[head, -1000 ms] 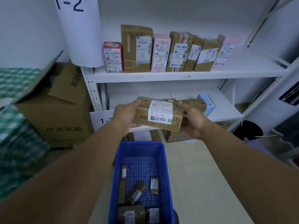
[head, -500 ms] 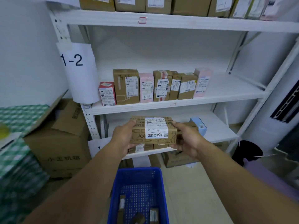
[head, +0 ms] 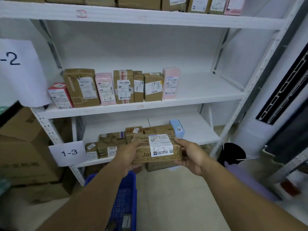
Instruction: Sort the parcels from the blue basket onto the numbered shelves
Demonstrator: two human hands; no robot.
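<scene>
The brown carton parcel (head: 158, 150) is held in the air between both hands, to the right of the "1-3" sign (head: 69, 152) and at about its height. Its white label faces the camera, hand-marked "1-3". The left hand (head: 128, 155) grips the left end with fingers curled round it; the right hand (head: 191, 155) grips the right end the same way.

Just behind the parcel, right of the sign, is the lower shelf (head: 196, 132). It carries several brown parcels (head: 110, 144) and a pale blue box (head: 177, 129).

Below and right of the sign, under the left forearm, the blue basket (head: 126, 194) is on the floor — its contents are mostly hidden.

Above the sign, the middle shelf (head: 208, 90) holds a row of upright brown and pink parcels (head: 123, 86). Left of the sign are large cardboard boxes (head: 25, 155).
</scene>
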